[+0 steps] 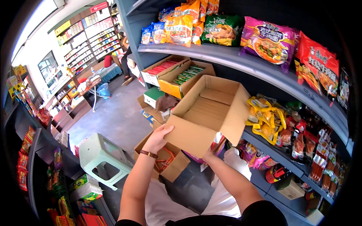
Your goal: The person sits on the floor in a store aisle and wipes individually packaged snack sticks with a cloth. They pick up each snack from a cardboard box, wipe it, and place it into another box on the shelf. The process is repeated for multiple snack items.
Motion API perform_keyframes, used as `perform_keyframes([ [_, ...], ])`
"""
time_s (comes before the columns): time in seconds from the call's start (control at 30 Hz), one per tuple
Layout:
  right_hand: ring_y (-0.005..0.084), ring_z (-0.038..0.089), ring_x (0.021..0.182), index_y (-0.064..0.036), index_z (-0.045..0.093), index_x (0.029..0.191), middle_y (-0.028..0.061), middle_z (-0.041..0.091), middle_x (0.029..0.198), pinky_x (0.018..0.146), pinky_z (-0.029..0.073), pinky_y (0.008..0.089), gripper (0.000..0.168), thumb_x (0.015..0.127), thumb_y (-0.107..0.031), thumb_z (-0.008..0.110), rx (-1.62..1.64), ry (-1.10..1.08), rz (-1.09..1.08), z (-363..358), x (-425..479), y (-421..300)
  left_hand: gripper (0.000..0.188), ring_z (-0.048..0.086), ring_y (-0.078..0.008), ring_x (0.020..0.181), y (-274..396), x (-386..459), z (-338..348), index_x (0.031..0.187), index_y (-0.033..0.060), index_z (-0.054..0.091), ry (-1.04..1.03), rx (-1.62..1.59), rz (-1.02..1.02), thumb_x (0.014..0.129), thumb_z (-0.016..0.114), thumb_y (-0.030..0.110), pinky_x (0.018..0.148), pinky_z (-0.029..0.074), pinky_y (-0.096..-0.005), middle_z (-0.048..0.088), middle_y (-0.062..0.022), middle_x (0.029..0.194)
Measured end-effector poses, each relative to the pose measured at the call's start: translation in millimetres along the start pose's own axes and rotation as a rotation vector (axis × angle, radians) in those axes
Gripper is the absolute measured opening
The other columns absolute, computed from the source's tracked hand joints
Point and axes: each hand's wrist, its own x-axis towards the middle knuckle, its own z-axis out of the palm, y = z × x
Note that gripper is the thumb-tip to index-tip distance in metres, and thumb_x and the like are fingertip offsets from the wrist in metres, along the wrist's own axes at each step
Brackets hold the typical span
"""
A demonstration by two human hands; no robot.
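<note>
An open cardboard box point(209, 108) sits tilted in front of me at the lower shelf, with nothing seen inside it. My left hand point(157, 138) grips the corner of its near flap point(192, 137), thumb on top and fingers underneath. My right hand point(208, 157) reaches under the same flap; its fingers are hidden, so their grip cannot be made out. Below, on the floor, another open carton point(175, 169) holds several orange-red sticks point(167, 159). Beside the tilted box, on the shelf, are two cartons of red packets point(163, 67) and green packets point(189, 74).
Bagged instant noodles point(268, 42) line the shelf above. Yellow food packs point(265, 118) and sausages point(325, 158) lie to the right. A pale green plastic stool point(97, 152) stands at the left. Farther back are a person's legs point(126, 66), a blue bin point(103, 91) and stocked wall shelves point(103, 35).
</note>
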Motion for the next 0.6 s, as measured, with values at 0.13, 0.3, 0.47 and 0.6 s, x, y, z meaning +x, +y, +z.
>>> perform_keyframes([
  [0.13, 0.017, 0.057, 0.092, -0.001, 0.058, 0.11, 0.0082, 0.062, 0.103, 0.082, 0.046, 0.0304, 0.028, 0.083, -0.01, 0.057, 0.15, -0.062, 0.294, -30, -57, -43, 0.038, 0.058, -0.0163, 0.101, -8, -26, -8, 0.119, 0.0012, 0.05, -0.032, -0.057, 0.025, 0.087, 0.061, 0.017, 0.089, 0.045, -0.0308, 0.059, -0.0064, 0.113],
  [0.3, 0.0161, 0.057, 0.083, -0.002, 0.057, 0.106, 0.0078, 0.06, 0.095, 0.074, 0.045, 0.0283, 0.022, 0.086, -0.008, 0.05, 0.662, 0.199, 0.377, -86, -119, -34, 0.039, 0.057, -0.0156, 0.102, -28, -53, -20, 0.12, 0.0006, 0.049, -0.064, -0.075, 0.058, 0.088, 0.06, 0.019, 0.089, 0.044, -0.0308, 0.058, -0.0064, 0.114],
  [0.47, 0.0211, 0.046, 0.111, -0.005, 0.042, 0.126, 0.0105, 0.05, 0.121, 0.094, 0.037, 0.0383, 0.042, 0.09, -0.025, 0.051, 0.504, 0.645, 0.158, -113, -166, -63, 0.04, 0.056, -0.0152, 0.103, -54, -95, -40, 0.122, 0.002, 0.048, -0.014, -0.095, 0.033, 0.088, 0.06, 0.018, 0.089, 0.044, -0.03, 0.058, -0.0064, 0.115],
  [0.6, 0.0285, 0.029, 0.129, -0.003, 0.026, 0.137, 0.0189, 0.032, 0.138, 0.105, 0.027, 0.0384, 0.067, 0.087, -0.034, 0.056, 0.172, 0.383, 0.188, -114, -147, -130, 0.038, 0.056, -0.0143, 0.104, -86, -122, -46, 0.122, 0.0019, 0.049, -0.02, -0.025, -0.042, 0.088, 0.059, 0.015, 0.09, 0.044, -0.0291, 0.058, -0.0048, 0.116],
])
